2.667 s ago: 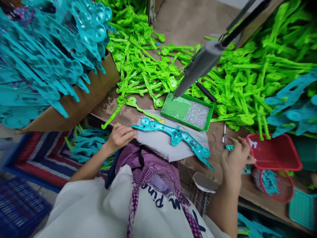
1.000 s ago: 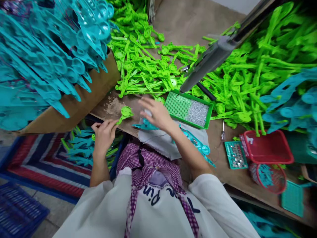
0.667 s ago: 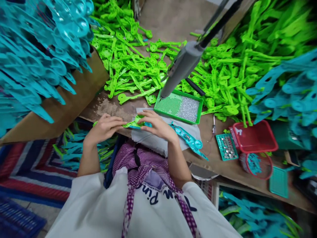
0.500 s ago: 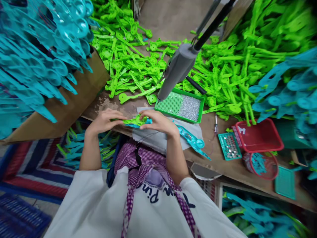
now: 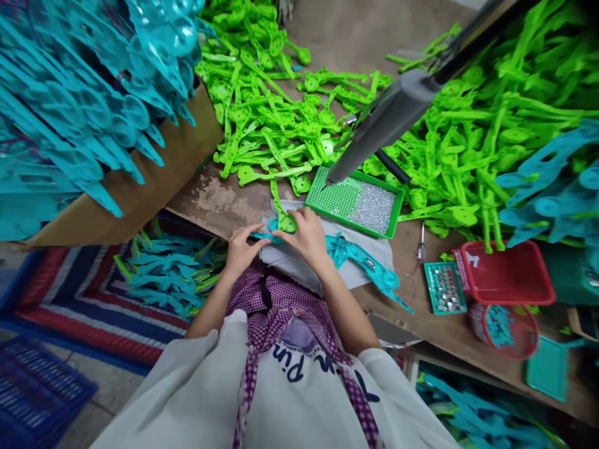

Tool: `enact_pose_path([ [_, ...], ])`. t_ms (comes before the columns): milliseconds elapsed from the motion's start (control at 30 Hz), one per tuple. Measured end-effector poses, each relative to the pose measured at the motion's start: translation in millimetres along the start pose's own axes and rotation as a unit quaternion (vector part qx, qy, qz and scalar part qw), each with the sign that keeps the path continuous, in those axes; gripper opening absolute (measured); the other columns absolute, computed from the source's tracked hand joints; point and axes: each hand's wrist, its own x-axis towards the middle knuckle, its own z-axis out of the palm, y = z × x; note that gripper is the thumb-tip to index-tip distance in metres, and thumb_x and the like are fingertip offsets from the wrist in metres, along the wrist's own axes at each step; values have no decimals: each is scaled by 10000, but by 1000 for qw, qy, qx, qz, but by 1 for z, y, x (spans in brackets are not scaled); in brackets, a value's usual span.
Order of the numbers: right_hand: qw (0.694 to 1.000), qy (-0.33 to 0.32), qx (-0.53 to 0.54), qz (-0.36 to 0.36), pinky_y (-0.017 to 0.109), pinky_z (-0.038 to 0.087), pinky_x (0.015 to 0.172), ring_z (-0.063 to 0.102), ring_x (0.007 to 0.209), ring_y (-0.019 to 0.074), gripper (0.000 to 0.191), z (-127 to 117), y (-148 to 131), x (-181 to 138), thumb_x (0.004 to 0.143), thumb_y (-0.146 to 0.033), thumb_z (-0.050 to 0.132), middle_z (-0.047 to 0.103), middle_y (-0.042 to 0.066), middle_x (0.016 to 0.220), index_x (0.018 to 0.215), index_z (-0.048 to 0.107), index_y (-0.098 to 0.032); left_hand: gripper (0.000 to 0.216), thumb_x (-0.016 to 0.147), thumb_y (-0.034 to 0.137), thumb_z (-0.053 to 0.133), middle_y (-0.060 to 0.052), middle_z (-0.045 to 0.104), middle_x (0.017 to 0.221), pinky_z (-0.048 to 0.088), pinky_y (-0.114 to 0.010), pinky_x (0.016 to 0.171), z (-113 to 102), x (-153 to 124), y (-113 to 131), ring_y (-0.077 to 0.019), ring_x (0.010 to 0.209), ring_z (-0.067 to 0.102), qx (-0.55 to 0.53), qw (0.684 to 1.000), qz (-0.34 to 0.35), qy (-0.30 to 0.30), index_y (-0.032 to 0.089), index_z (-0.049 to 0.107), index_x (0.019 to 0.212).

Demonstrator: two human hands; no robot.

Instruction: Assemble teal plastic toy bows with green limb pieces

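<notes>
Nearest, the apron (image 5: 290, 321) meets the table's front edge, and a grey cloth (image 5: 299, 268) lies along that edge. Across the cloth stretches the teal part (image 5: 349, 251), its right tip just short of the edge. The left hand (image 5: 242, 251) pinches its other tip narrowly between thumb and fingers. Over that end sits the green part (image 5: 286, 222), its disc under the right hand (image 5: 306, 236), whose fingers are curled and close-set; the fingertips are partly hidden, so I cannot tell whether they grip or only press. Left of the cloth, a worn strip of table (image 5: 224, 202) gives sideways room as far as the carton (image 5: 163, 165). Rightward, some tabletop separates the teal part from the screwdriver (image 5: 422, 249) and the coin-like discs (image 5: 448, 288). Just behind the cloth, the screw tray (image 5: 333, 198) limits forward reach, with the grey driver (image 5: 386, 121) slanting above it. Farther back, the green heap (image 5: 262, 131) spreads across the table.
</notes>
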Motion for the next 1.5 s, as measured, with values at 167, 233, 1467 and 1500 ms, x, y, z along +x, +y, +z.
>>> enact_pose_path([
  [167, 993, -102, 7, -67, 487, 425, 958, 546, 1176, 354, 601, 7, 9, 3, 997, -555, 454, 580, 210, 1292, 1436, 523, -151, 443, 794, 315, 842, -34, 790, 993, 501, -401, 987, -3, -4, -1, -231, 976, 733, -33, 999, -16, 0, 230, 684, 1200],
  [233, 985, -142, 22, -98, 475, 410, 965, 529, 1217, 344, 588, 2, 15, 4, 1001, -475, 488, 552, 202, 1343, 1498, 454, -162, 470, 779, 293, 853, -28, 788, 981, 492, -402, 1000, -3, -3, -3, -229, 975, 735, -33, 999, -23, -6, 234, 672, 1209],
  [1467, 983, -109, -74, -127, 458, 273, 960, 569, 1117, 272, 248, -14, 15, -96, 1047, -296, 448, 710, 117, 1166, 997, 676, -213, 350, 863, 425, 761, -137, 653, 1136, 432, -453, 954, 20, -84, 26, -307, 1094, 597, 191, 974, 96, -80, 241, 713, 1157],
  [1500, 983, -111, -59, -133, 457, 268, 960, 570, 1112, 265, 253, -15, 17, -94, 1048, -312, 453, 712, 104, 1155, 982, 679, -219, 323, 888, 415, 733, -145, 652, 1164, 421, -458, 959, 23, -80, 31, -313, 1112, 589, 192, 972, 99, -91, 241, 718, 1159],
])
